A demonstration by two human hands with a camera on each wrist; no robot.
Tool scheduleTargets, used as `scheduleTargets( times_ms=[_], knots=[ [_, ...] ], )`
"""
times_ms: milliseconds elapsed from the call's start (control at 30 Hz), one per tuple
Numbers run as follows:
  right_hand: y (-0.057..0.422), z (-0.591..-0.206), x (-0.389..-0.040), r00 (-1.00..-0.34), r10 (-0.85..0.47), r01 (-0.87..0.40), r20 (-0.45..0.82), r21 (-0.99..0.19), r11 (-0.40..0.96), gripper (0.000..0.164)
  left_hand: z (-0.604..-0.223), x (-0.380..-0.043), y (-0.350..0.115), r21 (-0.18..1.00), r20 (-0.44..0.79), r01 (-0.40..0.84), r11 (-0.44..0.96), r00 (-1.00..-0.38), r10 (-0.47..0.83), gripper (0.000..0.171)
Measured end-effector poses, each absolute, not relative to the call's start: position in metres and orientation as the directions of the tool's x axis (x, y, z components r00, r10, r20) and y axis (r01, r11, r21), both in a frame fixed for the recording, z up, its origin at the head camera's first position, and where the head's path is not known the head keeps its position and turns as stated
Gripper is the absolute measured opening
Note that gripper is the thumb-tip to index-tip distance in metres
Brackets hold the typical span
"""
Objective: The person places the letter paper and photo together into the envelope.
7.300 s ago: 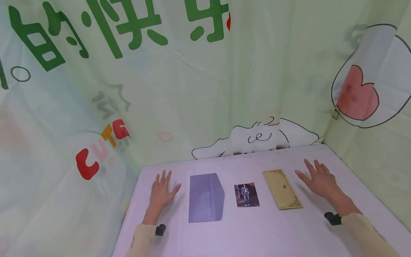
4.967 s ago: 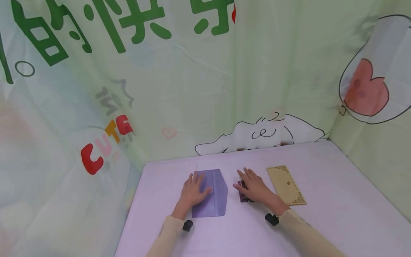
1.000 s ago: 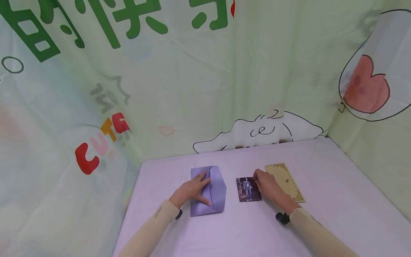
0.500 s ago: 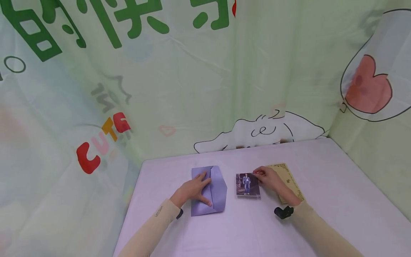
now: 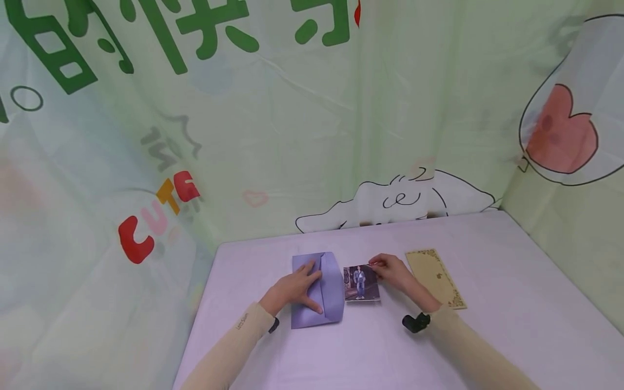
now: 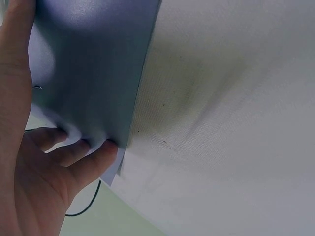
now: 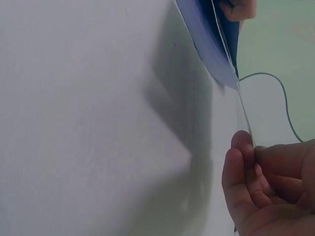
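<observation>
A purple envelope [image 5: 333,287] lies on the table with its flap spread to the right. Spread over its body, my left hand [image 5: 294,287] presses with the fingertips near the opening and the thumb lower down. In the left wrist view, those fingertips touch the envelope [image 6: 93,73] close to its edge. My right hand [image 5: 394,272] pinches the upper right corner of a photo [image 5: 361,284] of a standing person, held just right of the flap. Seen edge-on in the right wrist view, the photo [image 7: 243,105] is between thumb and fingers, its far end at the envelope's opening.
A gold card [image 5: 436,276] with an ornate border lies to the right, behind the right wrist. The purple-white tabletop [image 5: 341,357] extends in front of the envelope. Printed curtains [image 5: 302,135] stand at the back and both sides.
The right hand has picked up the photo by its corner and moved it left to the envelope's flap, uncovering more of the gold card. The left hand stays on the envelope.
</observation>
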State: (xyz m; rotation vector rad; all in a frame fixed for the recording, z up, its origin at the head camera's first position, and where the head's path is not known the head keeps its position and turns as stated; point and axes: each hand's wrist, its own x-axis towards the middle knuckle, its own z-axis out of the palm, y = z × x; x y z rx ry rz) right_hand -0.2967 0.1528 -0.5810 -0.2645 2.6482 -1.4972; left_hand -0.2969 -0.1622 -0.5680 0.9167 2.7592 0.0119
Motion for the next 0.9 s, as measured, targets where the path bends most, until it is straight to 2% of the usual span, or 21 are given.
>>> scheduleTargets(
  times_ms=[900],
  knots=[
    [0.096, -0.591, -0.304, -0.969, -0.245, -0.119, -0.005, -0.864, 0.49, 0.018, -0.573, -0.299, -0.163, 0.062, -0.241, 0.563, 0.824, -0.793, 0.559, 0.102]
  ],
)
